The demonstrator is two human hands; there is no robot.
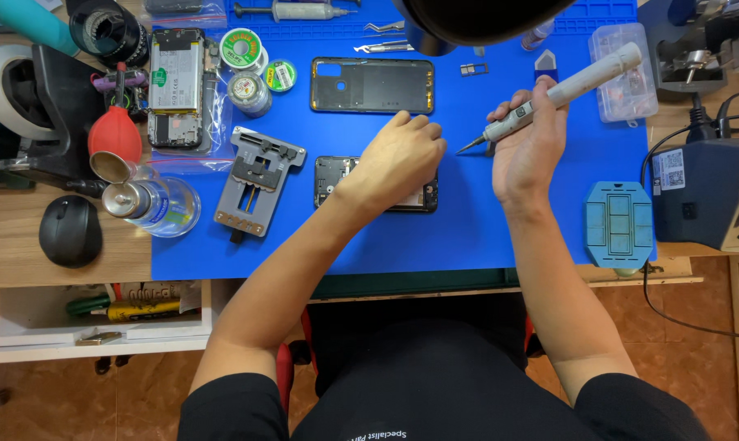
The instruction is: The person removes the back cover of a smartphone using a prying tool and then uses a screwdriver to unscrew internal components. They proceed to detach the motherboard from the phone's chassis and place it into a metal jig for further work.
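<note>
My left hand rests on an opened black phone lying on the blue work mat, covering most of its right part; the fingers are curled and I cannot see anything in them. My right hand holds a grey electric screwdriver tilted, its tip pointing down-left just above the mat, right of the left hand. A black phone back frame lies farther back on the mat.
A grey metal clamp fixture lies left of the phone. Solder reels, a phone board with battery, a red blower, a glass bottle, a mouse. Clear parts box, blue tray, dark station at right.
</note>
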